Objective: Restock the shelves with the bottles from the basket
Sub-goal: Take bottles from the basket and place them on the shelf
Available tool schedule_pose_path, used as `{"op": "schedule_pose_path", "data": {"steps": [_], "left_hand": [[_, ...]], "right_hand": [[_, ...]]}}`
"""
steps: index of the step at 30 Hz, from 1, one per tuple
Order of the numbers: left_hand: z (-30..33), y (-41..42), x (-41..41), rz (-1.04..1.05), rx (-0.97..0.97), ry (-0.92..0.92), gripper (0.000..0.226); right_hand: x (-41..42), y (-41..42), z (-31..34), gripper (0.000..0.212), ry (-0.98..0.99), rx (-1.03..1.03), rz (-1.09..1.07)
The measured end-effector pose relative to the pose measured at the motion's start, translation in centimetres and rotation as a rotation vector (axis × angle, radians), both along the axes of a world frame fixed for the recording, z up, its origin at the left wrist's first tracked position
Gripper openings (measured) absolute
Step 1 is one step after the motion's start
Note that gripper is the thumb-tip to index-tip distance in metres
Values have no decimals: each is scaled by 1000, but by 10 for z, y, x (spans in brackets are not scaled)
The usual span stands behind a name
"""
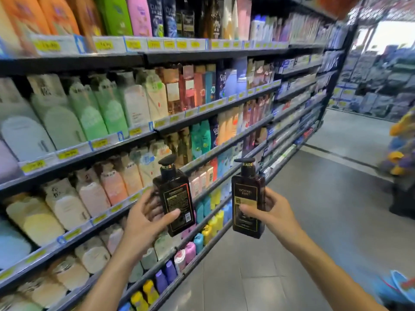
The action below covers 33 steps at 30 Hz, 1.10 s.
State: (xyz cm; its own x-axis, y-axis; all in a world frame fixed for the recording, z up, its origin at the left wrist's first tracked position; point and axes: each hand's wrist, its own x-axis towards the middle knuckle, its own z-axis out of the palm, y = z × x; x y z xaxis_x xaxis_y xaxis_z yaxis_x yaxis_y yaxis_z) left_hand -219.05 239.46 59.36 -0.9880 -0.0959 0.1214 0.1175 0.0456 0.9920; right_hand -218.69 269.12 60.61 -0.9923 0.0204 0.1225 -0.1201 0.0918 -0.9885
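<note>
My left hand [146, 218] grips a dark brown pump bottle [174, 196] with its back label facing me, tilted slightly left. My right hand [268, 212] grips a second dark pump bottle [247, 198] with a gold front label, held upright. Both bottles hang in the air in front of the shelves [202, 113], which run along the left side and are packed with rows of coloured bottles. A blue basket [402, 286] shows only as an edge at the bottom right corner.
The grey tiled aisle floor [314, 221] stretches ahead on the right. A display of colourful goods [399, 158] stands at the right edge. More stacked stock sits at the far end of the aisle [377, 86].
</note>
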Motion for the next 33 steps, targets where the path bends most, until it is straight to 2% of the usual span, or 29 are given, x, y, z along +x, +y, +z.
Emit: {"op": "schedule_pose_path", "data": {"steps": [5, 15, 20, 24, 29, 33], "left_hand": [[30, 21, -70, -45, -26, 75, 64], [63, 81, -174, -82, -112, 173, 71], [78, 133, -214, 41, -134, 207, 84], [105, 179, -243, 138, -112, 237, 81], [137, 215, -271, 267, -136, 278, 119], [157, 230, -284, 355, -167, 283, 112]], "right_hand": [[-56, 13, 20, 40, 79, -16, -32], [-169, 69, 44, 40, 177, -57, 6], [-239, 114, 70, 41, 239, -65, 150], [-297, 149, 97, 43, 262, -68, 284], [-368, 181, 123, 42, 276, -136, 408], [-409, 187, 133, 42, 265, -203, 512]]}}
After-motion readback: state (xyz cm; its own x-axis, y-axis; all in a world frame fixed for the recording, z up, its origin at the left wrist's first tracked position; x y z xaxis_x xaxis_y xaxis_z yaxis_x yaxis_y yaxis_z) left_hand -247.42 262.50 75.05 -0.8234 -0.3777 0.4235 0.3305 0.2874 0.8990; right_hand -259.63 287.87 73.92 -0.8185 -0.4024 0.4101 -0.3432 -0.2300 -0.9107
